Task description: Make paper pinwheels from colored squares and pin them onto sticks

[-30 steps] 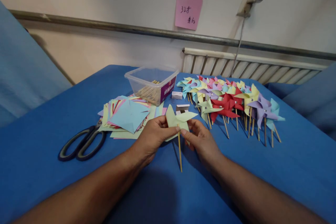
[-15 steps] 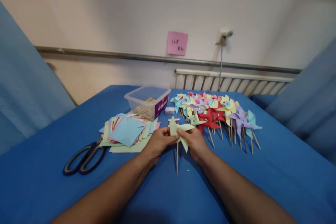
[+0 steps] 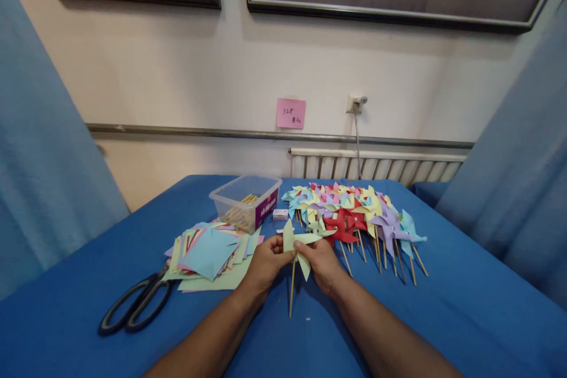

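Note:
A pale green paper pinwheel (image 3: 289, 237) on a thin wooden stick (image 3: 292, 292) is held upright above the blue cloth. My left hand (image 3: 267, 266) pinches its left side near the top of the stick. With the thumb pressed at the pinwheel's centre, my right hand (image 3: 322, 263) grips it from the other side. Both hands are closed, and part of the paper is hidden behind the fingers. Just beyond my hands are finished pinwheels (image 3: 339, 227) in several colours, lying on the cloth with their sticks towards me.
To the left lie a stack of coloured paper squares (image 3: 210, 253) and black-handled scissors (image 3: 135, 305). A clear plastic box (image 3: 248, 201) of sticks stands behind the stack. Beside it is a small white box (image 3: 280, 214). A radiator (image 3: 372, 165) runs along the wall behind the table (image 3: 186, 339).
The view has tilted upward, so picture frames show on the wall and the table sits lower. Both hands keep their hold on the green pinwheel, with little other change.

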Motion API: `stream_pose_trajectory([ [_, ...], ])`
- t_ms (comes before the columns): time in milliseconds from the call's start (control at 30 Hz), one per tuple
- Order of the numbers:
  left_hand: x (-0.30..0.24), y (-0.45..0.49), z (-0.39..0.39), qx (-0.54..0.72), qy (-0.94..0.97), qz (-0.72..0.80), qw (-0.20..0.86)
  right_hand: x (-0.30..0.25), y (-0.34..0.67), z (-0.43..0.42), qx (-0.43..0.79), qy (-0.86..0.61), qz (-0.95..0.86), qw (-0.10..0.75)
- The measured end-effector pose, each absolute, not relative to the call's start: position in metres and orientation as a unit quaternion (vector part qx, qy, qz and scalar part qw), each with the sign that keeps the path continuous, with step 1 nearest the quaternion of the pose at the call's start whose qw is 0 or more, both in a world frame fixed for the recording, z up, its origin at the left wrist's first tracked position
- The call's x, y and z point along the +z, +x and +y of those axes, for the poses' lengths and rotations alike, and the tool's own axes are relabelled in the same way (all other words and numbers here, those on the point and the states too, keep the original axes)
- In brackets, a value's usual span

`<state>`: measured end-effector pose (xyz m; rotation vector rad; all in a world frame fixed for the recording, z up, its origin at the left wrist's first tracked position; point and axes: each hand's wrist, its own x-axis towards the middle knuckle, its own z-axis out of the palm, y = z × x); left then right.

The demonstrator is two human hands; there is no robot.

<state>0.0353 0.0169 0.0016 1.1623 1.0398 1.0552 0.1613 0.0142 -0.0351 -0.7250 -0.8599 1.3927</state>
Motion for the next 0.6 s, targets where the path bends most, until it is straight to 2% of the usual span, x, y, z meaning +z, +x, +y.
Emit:
stream_pose_trajectory([
  [267, -0.0013, 0.029, 0.021, 0.457, 0.503, 0.422, 0.6, -0.0365, 0.154, 0.0177, 0.582, -0.328, -0.4, 0.627],
  [600, -0.0053, 0.0289, 0.0196, 0.445, 0.475, 0.427, 0.628, -0.0327, 0.1538, 0.0097, 0.607, -0.327, -0.371, 0.623],
])
